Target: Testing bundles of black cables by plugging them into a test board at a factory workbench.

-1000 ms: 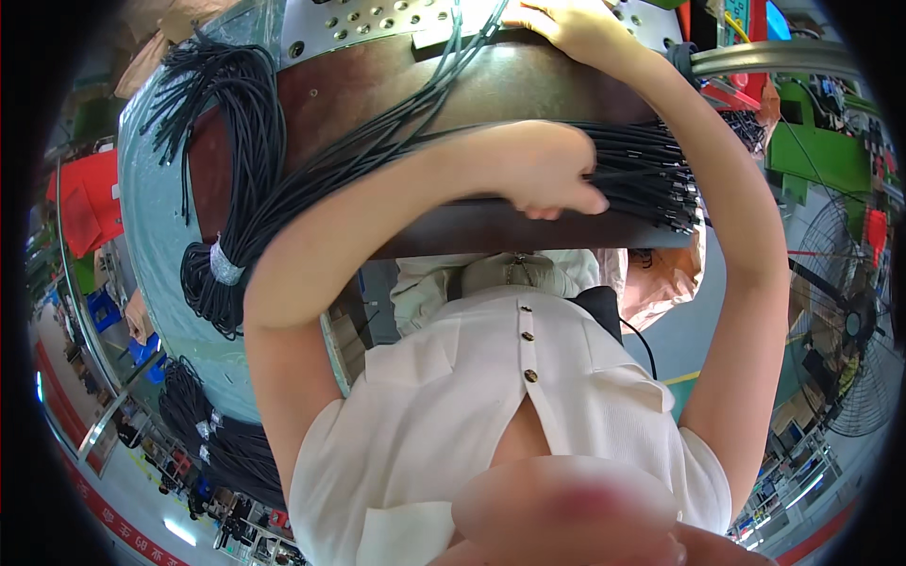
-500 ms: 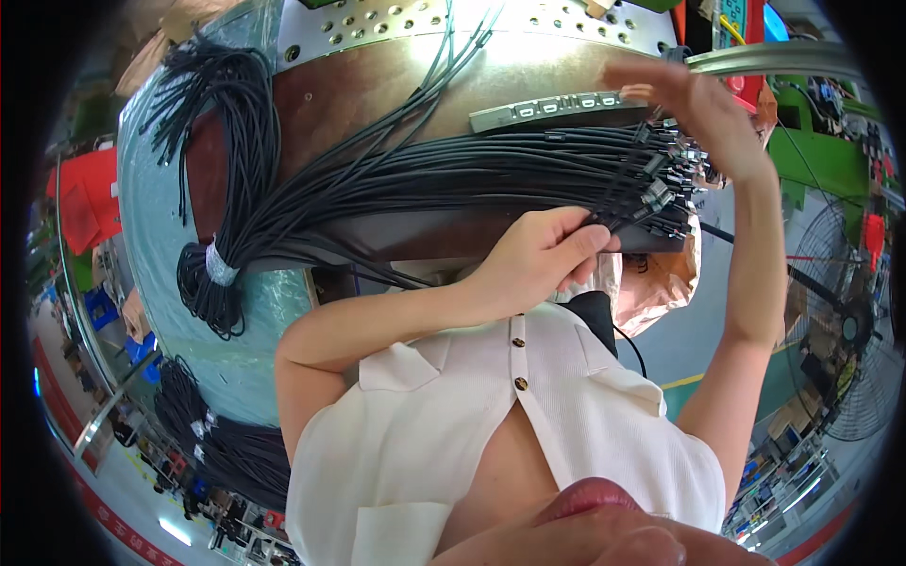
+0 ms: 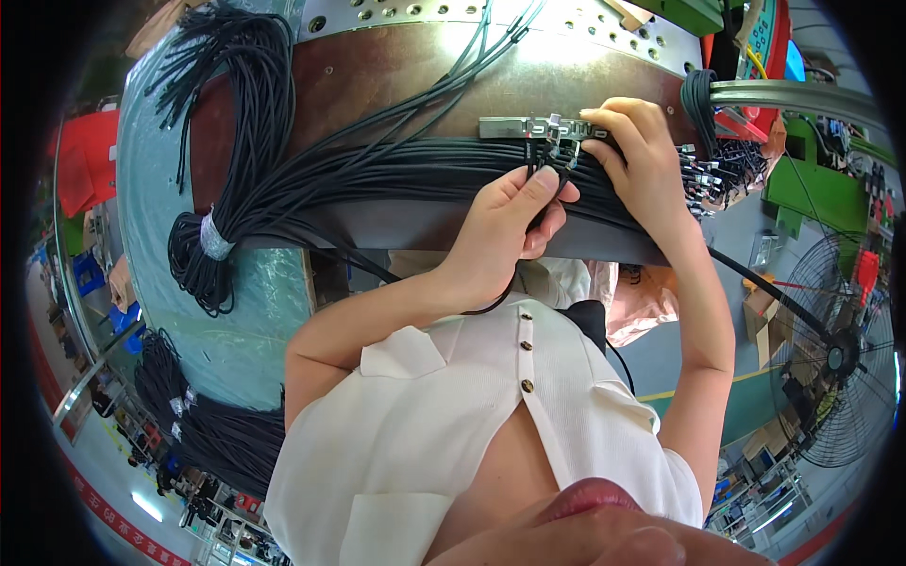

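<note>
My left hand (image 3: pixel 517 215) is closed around a few black cables (image 3: pixel 536 160). Their silver metal connectors (image 3: pixel 554 125) stick up past the thumb, over a grey slotted metal bar (image 3: pixel 505 126). Curled about the bar's right part is my right hand (image 3: pixel 644 156), fingertips on its far side and thumb on the near side; the fingers cover that end. Beneath both hands runs a thick bundle of black cables (image 3: pixel 406 174) along the brown table (image 3: pixel 377 83). Silver plugs (image 3: pixel 700 181) tip the bundle at the right.
A white tie (image 3: pixel 213 238) binds the bundle's looped left end. More black cables (image 3: pixel 212 429) lie at the lower left. A perforated metal plate (image 3: pixel 444 11) edges the table's far side. A metal rail (image 3: pixel 793 94) and a fan (image 3: pixel 835 358) stand at the right.
My right hand has come down and left from its raised spot onto the metal bar. My left hand has carried the held cable ends left and up to the bar. The view has shifted slightly.
</note>
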The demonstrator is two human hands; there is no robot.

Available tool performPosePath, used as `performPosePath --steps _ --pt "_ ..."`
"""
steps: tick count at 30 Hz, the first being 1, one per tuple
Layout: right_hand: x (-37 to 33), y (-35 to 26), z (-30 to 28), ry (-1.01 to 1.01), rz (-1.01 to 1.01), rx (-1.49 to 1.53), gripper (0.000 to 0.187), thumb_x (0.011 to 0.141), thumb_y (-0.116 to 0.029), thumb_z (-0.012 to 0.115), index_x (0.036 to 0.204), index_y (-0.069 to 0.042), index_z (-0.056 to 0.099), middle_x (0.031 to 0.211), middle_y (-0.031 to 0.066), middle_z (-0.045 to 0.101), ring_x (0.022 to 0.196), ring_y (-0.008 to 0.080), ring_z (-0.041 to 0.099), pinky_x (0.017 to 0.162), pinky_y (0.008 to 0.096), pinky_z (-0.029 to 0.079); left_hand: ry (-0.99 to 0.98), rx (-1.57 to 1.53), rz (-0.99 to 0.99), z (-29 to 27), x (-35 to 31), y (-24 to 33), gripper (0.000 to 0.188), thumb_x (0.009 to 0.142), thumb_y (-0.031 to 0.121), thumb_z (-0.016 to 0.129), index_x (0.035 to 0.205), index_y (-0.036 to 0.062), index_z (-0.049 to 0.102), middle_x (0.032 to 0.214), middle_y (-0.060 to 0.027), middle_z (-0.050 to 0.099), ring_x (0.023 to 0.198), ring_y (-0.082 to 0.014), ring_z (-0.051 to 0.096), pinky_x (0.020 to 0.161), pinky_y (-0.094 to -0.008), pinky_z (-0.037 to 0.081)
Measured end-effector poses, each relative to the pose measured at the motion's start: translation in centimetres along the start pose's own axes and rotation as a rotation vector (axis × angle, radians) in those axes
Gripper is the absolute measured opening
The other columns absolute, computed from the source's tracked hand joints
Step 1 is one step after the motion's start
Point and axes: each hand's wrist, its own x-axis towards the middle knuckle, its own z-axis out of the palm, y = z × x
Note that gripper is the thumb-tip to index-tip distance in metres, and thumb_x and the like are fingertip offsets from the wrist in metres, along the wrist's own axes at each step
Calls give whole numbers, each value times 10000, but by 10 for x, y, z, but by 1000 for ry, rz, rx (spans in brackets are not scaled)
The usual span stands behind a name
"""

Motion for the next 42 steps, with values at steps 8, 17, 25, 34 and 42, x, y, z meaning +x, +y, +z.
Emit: performPosePath --steps 8,17,25,34,42 --pt "5 -15 4 167 -150 -18 309 679 34 652 971 -65 634 941 79 617 858 286 603 740 373 497 129 206 30 -2 -22 3 381 1035 350 421 1046 -1 571 914 -140 685 734 -153 638 664 -280 521" --pt "27 -31 20 -68 -36 199 227 739 67 641 926 -62 635 870 71 596 855 279 586 719 381 495 17 30 112 -8 -20 22 401 1049 353 377 1101 4 567 690 9 448 571 -67 356 538 -235 334" --pt "22 -37 5 242 -297 -56 365 652 -10 698 1011 -60 652 935 63 608 854 251 589 720 344 499 -159 -12 -20 -12 -12 26 407 1045 347 387 1077 -6 586 764 -40 551 636 -95 478 602 -252 415" --pt "9 -21 6 43 -75 90 281 681 35 639 948 -42 600 945 90 619 867 288 602 700 372 506 15 582 255 -7 -23 36 452 1051 358 365 1091 -37 581 760 -80 641 673 -101 573 617 -218 466" --pt "23 -20 5 -110 -182 20 259 676 35 628 906 -65 563 918 54 581 878 264 586 733 365 515 -130 424 47 -1 -15 30 473 1044 382 375 1061 -51 564 635 -73 584 540 -105 522 513 -221 436"
